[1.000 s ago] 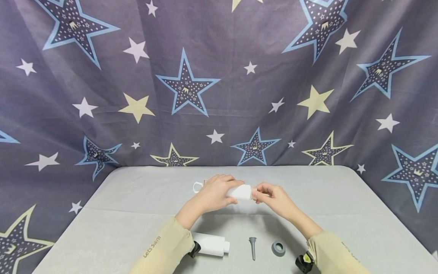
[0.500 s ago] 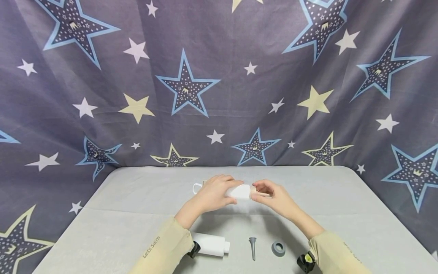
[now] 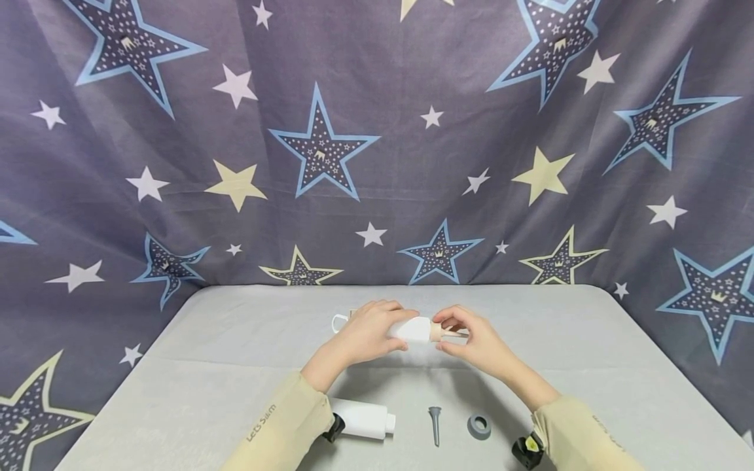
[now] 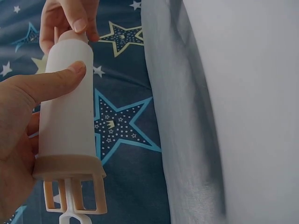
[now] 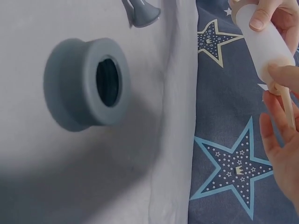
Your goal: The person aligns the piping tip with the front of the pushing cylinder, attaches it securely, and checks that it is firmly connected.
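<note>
My left hand [image 3: 372, 332] grips a white plunger tube [image 3: 414, 330] above the table, lying sideways. A beige end frame [image 4: 69, 166] with a white pull loop [image 3: 339, 322] sticks out at its left end. On the right end sits a beige cap [image 3: 436, 331], with a thin pale spout [image 5: 287, 109] pointing away from the tube. My right hand [image 3: 476, 335] pinches the cap between thumb and fingers, the spout lying inside the curve of the hand. In the left wrist view, the left thumb lies across the tube; part of the cap is hidden by the right fingers.
Nearer me on the grey table [image 3: 235, 405] lie a white bottle [image 3: 364, 420], a grey funnel-headed peg [image 3: 435, 425] and a thick grey ring [image 3: 479, 426]. The left sleeve partly covers the bottle. A starry curtain [image 3: 389, 163] hangs behind the table.
The right fingers have shifted and spread a little around the cap, so more of cap and spout shows. Left hand and tube stay put.
</note>
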